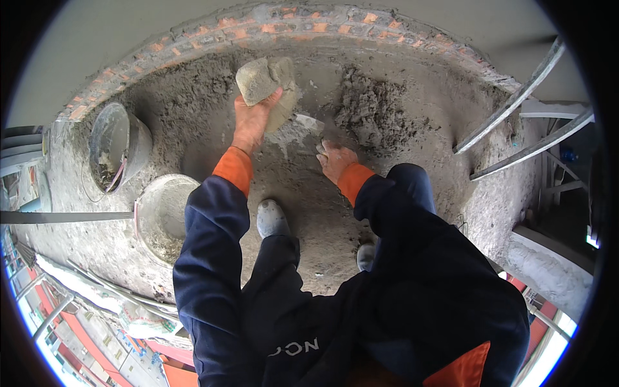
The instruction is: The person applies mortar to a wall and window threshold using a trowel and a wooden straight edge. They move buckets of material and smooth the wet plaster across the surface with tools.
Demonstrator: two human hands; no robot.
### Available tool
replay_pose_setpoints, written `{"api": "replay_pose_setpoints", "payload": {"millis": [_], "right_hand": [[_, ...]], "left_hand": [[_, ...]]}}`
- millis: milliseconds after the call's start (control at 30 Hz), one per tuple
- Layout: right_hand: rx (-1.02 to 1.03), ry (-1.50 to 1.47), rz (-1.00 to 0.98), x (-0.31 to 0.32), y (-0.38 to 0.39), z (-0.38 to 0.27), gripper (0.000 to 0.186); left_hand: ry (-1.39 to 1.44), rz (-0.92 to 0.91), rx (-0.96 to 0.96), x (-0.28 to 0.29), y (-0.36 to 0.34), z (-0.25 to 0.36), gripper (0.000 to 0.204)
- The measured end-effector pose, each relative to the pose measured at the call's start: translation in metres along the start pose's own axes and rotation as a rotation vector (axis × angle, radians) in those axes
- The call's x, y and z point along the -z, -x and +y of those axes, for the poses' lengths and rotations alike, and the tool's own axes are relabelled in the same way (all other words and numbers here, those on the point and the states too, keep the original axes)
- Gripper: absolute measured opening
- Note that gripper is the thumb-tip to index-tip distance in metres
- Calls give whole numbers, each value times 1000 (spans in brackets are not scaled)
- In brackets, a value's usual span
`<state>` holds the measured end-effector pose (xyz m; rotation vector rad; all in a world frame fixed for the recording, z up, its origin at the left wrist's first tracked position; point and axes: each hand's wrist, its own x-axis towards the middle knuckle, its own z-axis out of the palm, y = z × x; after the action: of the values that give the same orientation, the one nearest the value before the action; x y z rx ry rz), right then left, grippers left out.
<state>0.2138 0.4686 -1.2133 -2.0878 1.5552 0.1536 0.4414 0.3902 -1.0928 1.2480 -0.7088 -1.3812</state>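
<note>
My left hand [251,122] is closed around a pale tan, rough-faced block [255,82], raised in front of the low brick wall. More of the same tan material shows behind and below that hand; I cannot tell whether it is one piece with the block. Lower and to the right, my right hand [336,161] has its fingers curled round the handle of a trowel, whose flat, light blade [309,122] points away from me. Grey wet mortar lies under and around the blade. Part of the handle is hidden by the fingers.
A low curved brick course [316,27] runs along the far side. Dark loose mortar [374,109] is heaped at the centre right. Two buckets [132,145] [164,216] stand at the left. Metal poles [516,106] slant in at the right. My shoes [272,219] stand on the dirty surface.
</note>
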Motion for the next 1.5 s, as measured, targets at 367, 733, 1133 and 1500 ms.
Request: {"api": "replay_pose_setpoints", "payload": {"millis": [367,733,1133,1500], "right_hand": [[43,-73,32,-23,-45,9,44],[-458,-595,119,-14,-2,-36,57],[-22,8,138,33,12,-36,34],[10,-20,102,17,-47,-27,39]], "left_hand": [[-79,26,-76,7,3,-2,30],[73,41,-30,2,11,28,49],[348,160,-210,26,0,62,49],[399,126,-178,43,2,64,49]]}}
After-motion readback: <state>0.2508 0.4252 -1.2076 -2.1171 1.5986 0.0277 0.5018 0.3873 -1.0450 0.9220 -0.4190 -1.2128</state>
